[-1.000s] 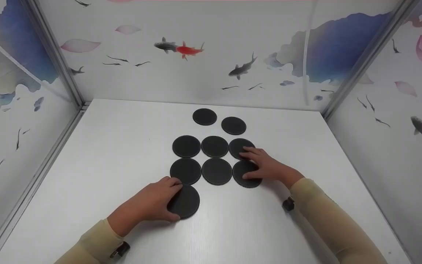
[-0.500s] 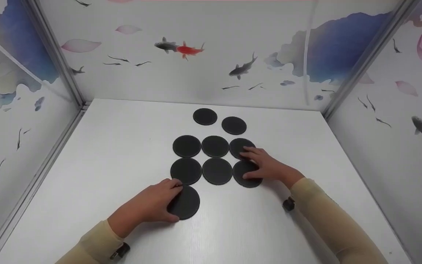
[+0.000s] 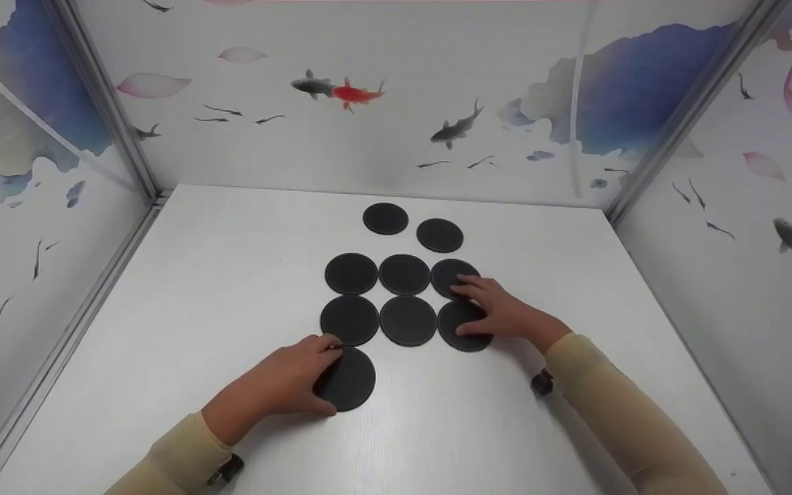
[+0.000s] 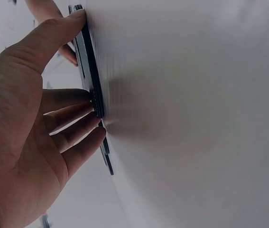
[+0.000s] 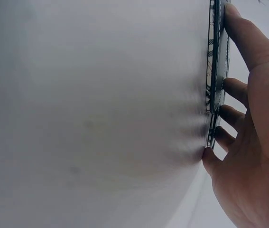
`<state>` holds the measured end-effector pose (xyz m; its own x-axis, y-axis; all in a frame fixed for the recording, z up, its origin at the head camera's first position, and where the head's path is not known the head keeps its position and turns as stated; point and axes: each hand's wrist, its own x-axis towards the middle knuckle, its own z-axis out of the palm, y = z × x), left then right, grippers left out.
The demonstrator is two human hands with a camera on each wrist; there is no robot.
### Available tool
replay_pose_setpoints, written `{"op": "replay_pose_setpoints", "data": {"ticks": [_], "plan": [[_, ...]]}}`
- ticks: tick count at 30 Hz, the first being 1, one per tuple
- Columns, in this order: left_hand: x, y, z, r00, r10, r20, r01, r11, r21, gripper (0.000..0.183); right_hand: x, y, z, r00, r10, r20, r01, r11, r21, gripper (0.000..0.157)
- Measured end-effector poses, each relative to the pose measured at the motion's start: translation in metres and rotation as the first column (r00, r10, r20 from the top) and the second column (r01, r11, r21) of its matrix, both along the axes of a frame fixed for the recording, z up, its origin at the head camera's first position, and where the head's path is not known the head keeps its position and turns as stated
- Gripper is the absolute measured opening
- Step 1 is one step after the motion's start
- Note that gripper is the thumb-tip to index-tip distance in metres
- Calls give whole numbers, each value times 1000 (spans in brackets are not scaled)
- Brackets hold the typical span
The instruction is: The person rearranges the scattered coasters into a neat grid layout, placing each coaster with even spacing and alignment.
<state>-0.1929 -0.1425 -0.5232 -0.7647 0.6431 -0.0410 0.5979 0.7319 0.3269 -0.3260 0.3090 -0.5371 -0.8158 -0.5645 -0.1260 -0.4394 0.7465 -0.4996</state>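
In the head view, my left hand (image 3: 296,377) spans the nearest round black coaster (image 3: 351,379), thumb on its near edge and fingertips at its far edge. The left wrist view shows that thumb (image 4: 77,16) on the coaster's rim and the fingers against its side. My right hand (image 3: 506,311) rests on the right column, with its thumb on the lower coaster (image 3: 454,317) and fingertips on the upper coaster (image 3: 443,275). Its fingers are spread and rather straight. In the right wrist view, stitched coaster edges (image 5: 214,61) lie under the fingers.
Touching coasters form two rows of three, including a lower-left one (image 3: 349,321) and a middle one (image 3: 408,321). Two more, a left one (image 3: 386,218) and a right one (image 3: 440,235), lie apart farther back. Printed walls (image 3: 382,151) enclose the white table (image 3: 231,261).
Both hands and the coasters hold their places. Only a very slight shift of the head view shows.
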Motion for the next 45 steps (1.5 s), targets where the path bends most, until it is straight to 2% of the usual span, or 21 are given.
{"op": "replay_pose_setpoints", "data": {"ticks": [7, 14, 21, 27, 34, 45], "plan": [[-3, 0, 0, 1000, 2, 12, -2, 1000, 6, 94, 1, -1, 0, 1000, -7, 6, 7, 1000, 17, 96], [-9, 1, 5, 1000, -2, -4, 2, 999, 54, 82, 2, -2, 1, 1000, -13, 8, 13, 1000, 3, 95], [-25, -1, 10, 1000, 22, 9, -22, 997, 75, 82, -1, -2, 1, 1000, -14, 13, 14, 1000, 16, 96], [-44, -3, 9, 998, 50, 35, -52, 996, 79, 94, -2, -2, 1, 1000, -2, 4, 2, 1000, 11, 96], [-65, 4, 4, 999, 13, 51, -14, 1000, 21, 115, -1, -1, -1, 1000, -10, 8, 10, 1000, 2, 97], [-79, 11, 3, 996, 6, 88, -4, 1000, -25, 123, 0, -1, -1, 1000, -4, 5, 4, 1000, 6, 97]]}}
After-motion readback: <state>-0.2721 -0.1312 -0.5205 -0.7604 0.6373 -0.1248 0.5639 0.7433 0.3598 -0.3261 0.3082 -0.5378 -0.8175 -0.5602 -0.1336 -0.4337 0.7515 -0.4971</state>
